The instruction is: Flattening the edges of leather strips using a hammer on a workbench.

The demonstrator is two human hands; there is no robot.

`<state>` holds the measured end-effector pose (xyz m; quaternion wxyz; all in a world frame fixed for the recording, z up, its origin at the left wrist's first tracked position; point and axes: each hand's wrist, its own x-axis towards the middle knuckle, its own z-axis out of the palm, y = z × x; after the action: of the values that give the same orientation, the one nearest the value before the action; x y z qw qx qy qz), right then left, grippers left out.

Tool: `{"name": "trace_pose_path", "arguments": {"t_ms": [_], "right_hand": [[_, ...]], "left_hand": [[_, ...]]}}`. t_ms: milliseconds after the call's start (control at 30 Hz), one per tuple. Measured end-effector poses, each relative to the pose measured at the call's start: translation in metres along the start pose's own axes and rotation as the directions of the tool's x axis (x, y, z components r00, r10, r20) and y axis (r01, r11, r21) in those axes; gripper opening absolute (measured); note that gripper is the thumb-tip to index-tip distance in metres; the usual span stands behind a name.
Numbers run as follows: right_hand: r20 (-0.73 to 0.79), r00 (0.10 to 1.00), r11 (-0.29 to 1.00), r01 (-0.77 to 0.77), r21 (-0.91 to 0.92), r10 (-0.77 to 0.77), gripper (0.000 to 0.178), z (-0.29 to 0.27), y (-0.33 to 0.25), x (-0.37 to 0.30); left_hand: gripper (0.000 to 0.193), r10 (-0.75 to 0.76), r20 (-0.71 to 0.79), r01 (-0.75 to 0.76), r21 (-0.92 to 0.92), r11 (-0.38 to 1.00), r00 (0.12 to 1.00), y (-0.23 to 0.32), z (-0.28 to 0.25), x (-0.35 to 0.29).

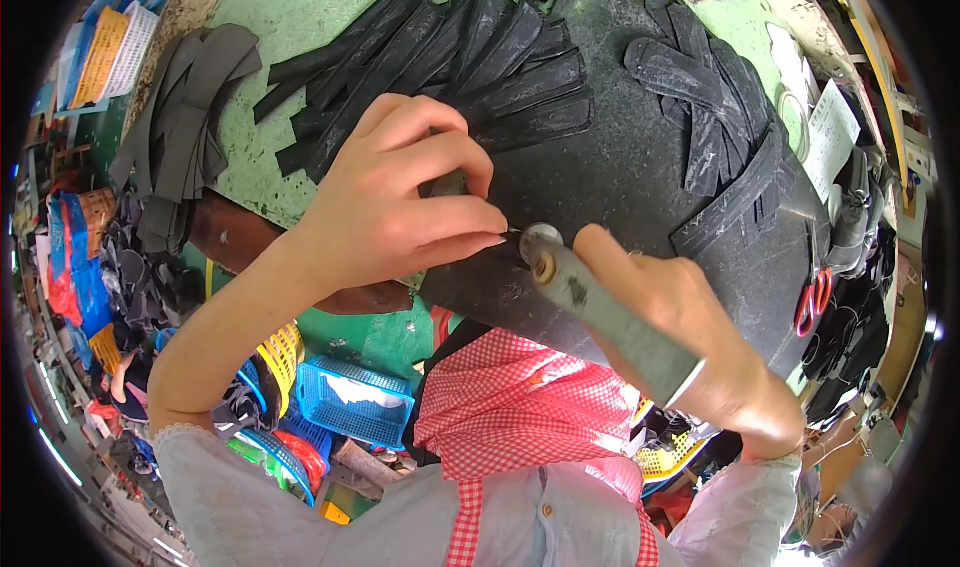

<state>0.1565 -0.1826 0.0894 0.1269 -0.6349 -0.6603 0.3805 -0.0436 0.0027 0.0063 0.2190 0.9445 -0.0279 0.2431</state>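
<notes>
My left hand (pixel 400 202) is raised over a dark board (pixel 580 167), its fingers curled and pinched. What it pinches is mostly hidden; only a thin pale tip shows beyond the fingertips. Close to those fingertips, my right hand (pixel 660 302) is wrapped round a grey-green hand tool (pixel 620 317) with a round metal piece and a brass-coloured knob at its front end. Black strips (pixel 480 47) with whitish smears lie fanned out behind my left hand. A second heap of black strips (pixel 700 97) lies on the board at the far right.
Dark grey strips (pixel 190 117) hang over the left edge of the green tabletop (pixel 290 27). Red-handled scissors (pixel 815 297) lie at the board's right edge, near a paper sheet (pixel 832 137). Below stand a blue basket (pixel 355 402) and a yellow basket (pixel 283 367).
</notes>
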Motion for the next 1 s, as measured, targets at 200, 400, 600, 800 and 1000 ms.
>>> {"name": "trace_pose_path", "arguments": {"t_ms": [200,400,600,800,1000], "right_hand": [[-0.007,0.999,0.998,-0.036,0.049,0.037,0.025,0.006,-0.003,0.007],[-0.053,0.998,0.993,0.048,0.108,-0.042,0.024,-0.002,-0.006,0.024],[-0.257,0.966,0.979,0.019,0.201,0.034,0.022,0.000,0.013,0.006],[-0.583,0.756,0.955,-0.224,0.194,0.296,0.019,-0.022,0.064,-0.082],[-0.651,0.708,0.962,-0.203,0.184,0.274,0.013,-0.013,0.096,-0.101]], "left_hand": [[0.024,0.185,0.008,-0.184,0.158,0.970,0.983,-0.001,0.001,-0.009],[0.031,0.089,0.048,-0.078,-0.197,0.977,0.995,0.086,0.034,-0.015],[0.029,-0.090,0.030,0.090,0.013,0.996,0.995,0.074,0.051,0.005],[0.038,-0.246,-0.145,0.266,0.143,0.953,0.958,0.022,0.019,0.044],[0.032,-0.114,-0.238,0.168,0.218,0.961,0.964,0.009,0.113,0.169]]}}
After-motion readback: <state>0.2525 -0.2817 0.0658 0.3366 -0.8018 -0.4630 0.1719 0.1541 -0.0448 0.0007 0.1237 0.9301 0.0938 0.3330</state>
